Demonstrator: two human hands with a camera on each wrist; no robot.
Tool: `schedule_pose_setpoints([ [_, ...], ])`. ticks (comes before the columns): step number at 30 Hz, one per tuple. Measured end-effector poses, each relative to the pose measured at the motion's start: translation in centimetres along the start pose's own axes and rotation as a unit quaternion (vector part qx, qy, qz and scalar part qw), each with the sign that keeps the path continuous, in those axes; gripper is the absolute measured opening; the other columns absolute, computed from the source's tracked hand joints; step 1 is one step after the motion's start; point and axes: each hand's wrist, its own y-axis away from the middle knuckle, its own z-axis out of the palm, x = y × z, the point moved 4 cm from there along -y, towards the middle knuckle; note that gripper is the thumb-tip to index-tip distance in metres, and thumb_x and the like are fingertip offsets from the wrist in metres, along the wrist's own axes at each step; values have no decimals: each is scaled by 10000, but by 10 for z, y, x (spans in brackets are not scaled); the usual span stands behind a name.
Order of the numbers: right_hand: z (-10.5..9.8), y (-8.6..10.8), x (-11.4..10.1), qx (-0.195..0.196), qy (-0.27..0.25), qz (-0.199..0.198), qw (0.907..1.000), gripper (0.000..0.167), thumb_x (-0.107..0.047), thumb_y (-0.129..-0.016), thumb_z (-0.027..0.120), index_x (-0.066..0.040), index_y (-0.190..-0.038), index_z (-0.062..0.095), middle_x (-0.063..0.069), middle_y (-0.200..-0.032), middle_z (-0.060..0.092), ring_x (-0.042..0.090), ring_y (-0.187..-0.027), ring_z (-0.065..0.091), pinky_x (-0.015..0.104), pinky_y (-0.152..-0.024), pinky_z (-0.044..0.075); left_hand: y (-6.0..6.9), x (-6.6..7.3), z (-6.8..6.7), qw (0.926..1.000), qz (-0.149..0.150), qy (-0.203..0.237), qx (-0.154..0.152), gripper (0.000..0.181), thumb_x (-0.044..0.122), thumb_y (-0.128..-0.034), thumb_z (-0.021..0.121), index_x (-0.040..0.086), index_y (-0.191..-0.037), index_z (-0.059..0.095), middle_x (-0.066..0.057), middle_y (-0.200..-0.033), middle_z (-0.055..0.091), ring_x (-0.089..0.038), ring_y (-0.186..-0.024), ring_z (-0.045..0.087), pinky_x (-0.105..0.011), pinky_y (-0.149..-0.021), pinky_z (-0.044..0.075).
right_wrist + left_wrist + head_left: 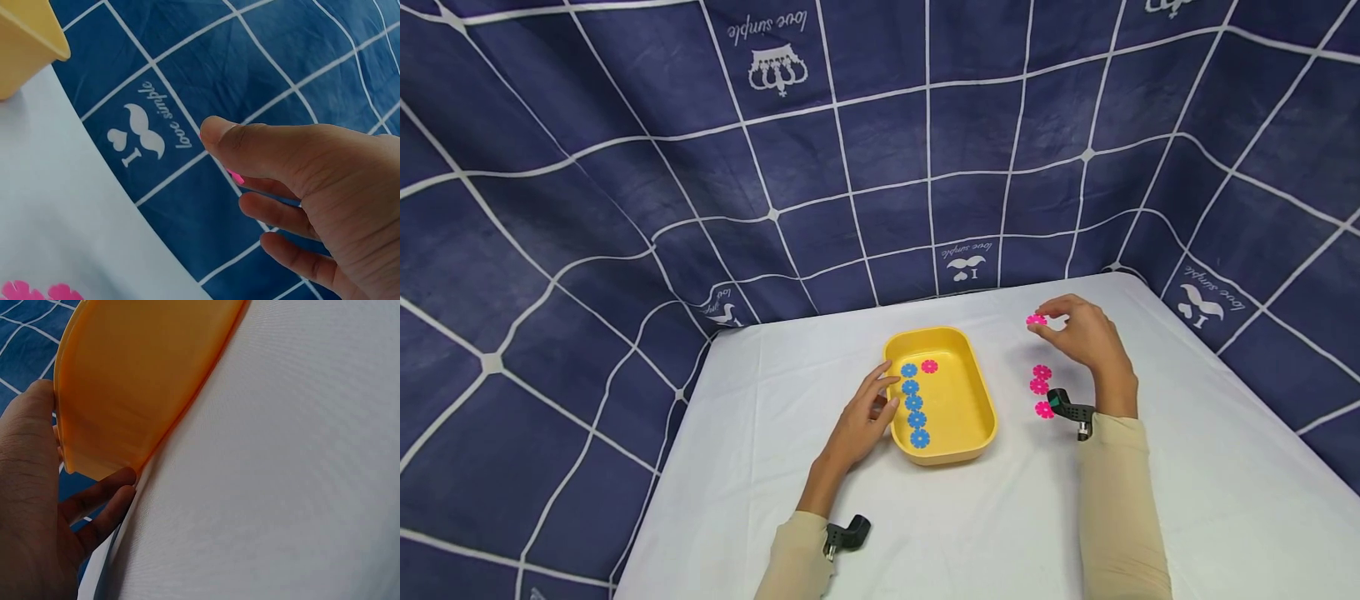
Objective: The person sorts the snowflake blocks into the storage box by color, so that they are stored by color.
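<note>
A yellow tray (981, 408) stands on the white table, with a column of blue flower-shaped discs (913, 402) and one pink flower-shaped disc (929, 366) inside. My left hand (859, 425) rests at the tray's left side, its fingers loosely extended and touching the rim and wall. In the left wrist view, the thumb (39, 400) lies by the rim and two fingers touch the wall low down. Raised above the table to the right, my right hand (1086, 333) pinches a pink flower-shaped disc (1036, 320) between thumb and fingers. That disc (235, 177) is mostly hidden in the right wrist view.
Several more pink flower-shaped discs (1039, 386) lie on the white tablecloth (760, 433) to the right of the tray, beneath my right wrist. A dark blue curtain (887, 167) with white grid lines stands behind and along both sides of the table.
</note>
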Motion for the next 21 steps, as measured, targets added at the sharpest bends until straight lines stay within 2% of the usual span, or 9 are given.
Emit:
schedule_pose_setpoints([
  [9, 10, -4, -16, -40, 112, -275, 9996, 463, -316, -960, 823, -38, -1318, 729, 229, -1339, 682, 476, -1170, 643, 639, -992, 557, 0, 0, 1, 10000, 10, 19, 2, 454, 393, -1122, 570, 247, -1552, 558, 269, -1718, 260, -86, -1108, 645, -317, -939, 613],
  [16, 19, -7, -30, -17, 161, -560, 9983, 430, -329, -950, 840, -58, -1274, 753, 204, -1304, 701, 447, -1142, 657, 631, -977, 567, 0, 1, 1, 10000, 30, 42, 9, 439, 339, -1119, 587, 237, -1546, 563, 159, -1746, 295, -102, -1105, 648, -328, -939, 615],
  [21, 27, -9, -41, -44, 185, -726, 9972, 412, -331, -944, 850, -75, -1254, 764, 185, -1286, 712, 423, -1144, 660, 621, -968, 576, 0, 1, 0, 10000, 46, 21, -4, 444, 363, -1124, 574, 239, -1549, 560, 188, -1742, 282, -97, -1108, 651, -319, -936, 615],
])
